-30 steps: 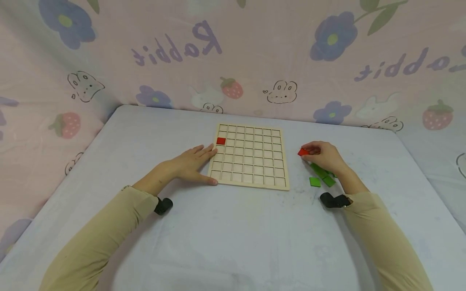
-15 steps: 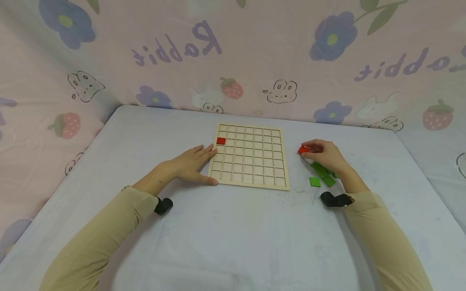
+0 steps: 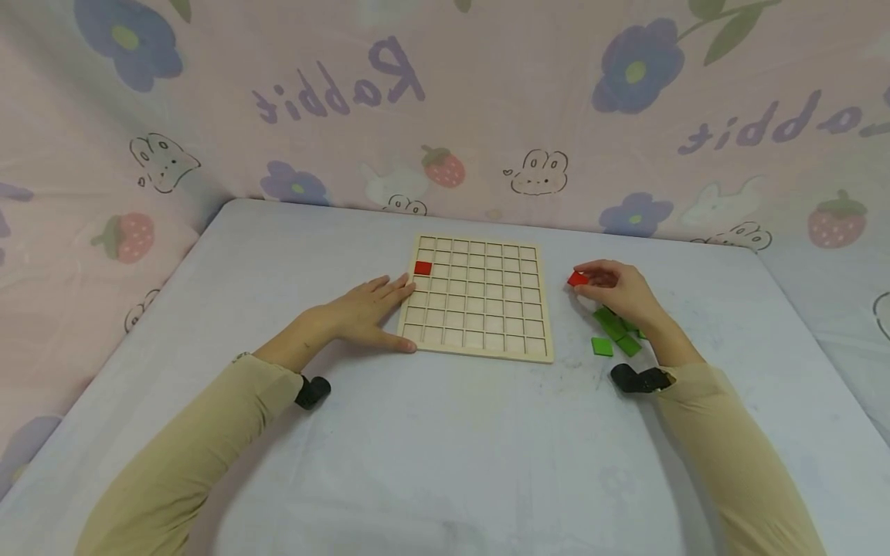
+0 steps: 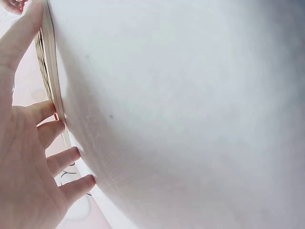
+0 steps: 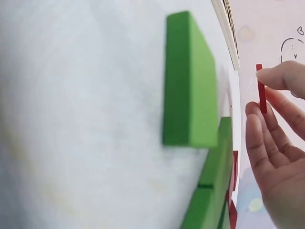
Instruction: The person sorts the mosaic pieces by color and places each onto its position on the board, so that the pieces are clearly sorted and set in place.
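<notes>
A wooden grid board (image 3: 476, 354) lies on the table, with one red square tile (image 3: 422, 268) in its left column. My left hand (image 3: 368, 315) rests against the board's left edge, fingers spread; in the left wrist view the fingertips (image 4: 71, 152) touch the table side of that edge. To the right of the board, my right hand (image 3: 620, 295) pinches another red tile (image 3: 576, 279) between thumb and fingers. The right wrist view shows this held tile (image 5: 261, 90) edge-on, above the table.
A loose green tile (image 3: 602, 347) lies near the right wrist. Beside it are several more green tiles (image 3: 617, 330), partly under the right hand. Red tiles (image 5: 233, 174) show behind the green ones in the right wrist view. A patterned cloth (image 3: 473, 93) hangs behind the table.
My right hand has moved slightly up and away from the pile with the red tile, whose angle has shifted a little. The left hand and board stay in place.
</notes>
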A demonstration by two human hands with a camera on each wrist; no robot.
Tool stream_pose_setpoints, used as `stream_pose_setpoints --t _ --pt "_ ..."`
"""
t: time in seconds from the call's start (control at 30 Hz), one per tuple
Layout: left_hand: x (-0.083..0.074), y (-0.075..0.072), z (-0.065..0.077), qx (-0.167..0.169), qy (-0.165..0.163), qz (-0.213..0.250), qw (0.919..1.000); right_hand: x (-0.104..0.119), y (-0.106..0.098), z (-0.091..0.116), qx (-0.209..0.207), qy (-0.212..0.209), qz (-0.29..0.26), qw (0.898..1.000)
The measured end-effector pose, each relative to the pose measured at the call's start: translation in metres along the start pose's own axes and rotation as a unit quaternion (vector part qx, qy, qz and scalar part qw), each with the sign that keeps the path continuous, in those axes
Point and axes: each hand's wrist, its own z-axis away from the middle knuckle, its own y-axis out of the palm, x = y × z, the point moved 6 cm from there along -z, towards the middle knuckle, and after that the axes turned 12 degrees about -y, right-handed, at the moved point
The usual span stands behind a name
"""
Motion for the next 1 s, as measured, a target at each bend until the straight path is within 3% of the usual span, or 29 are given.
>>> stream_pose_setpoints --t 0.33,0.4,0.57,0.63,1.0 --pt "0.0 0.0 0.0 -0.002 0.002 -0.001 1.0 0.008 0.002 -0.004 0.005 -0.005 -0.012 1.0" --pt "0.0 0.0 0.0 -0.002 0.002 -0.001 1.0 0.021 0.002 -0.003 0.007 -0.005 -0.016 1.0" --pt "0.0 0.0 0.0 -0.001 0.002 0.0 1.0 0.021 0.005 -0.007 0.012 -0.005 -0.018 1.0" --pt "0.0 0.0 0.001 0.0 0.002 0.0 1.0 0.011 0.007 -0.011 0.013 -0.004 -0.018 1.0" --pt "-0.001 -0.002 0.002 0.0 0.001 0.004 1.0 0.022 0.01 -0.017 0.015 -0.011 -0.018 1.0"
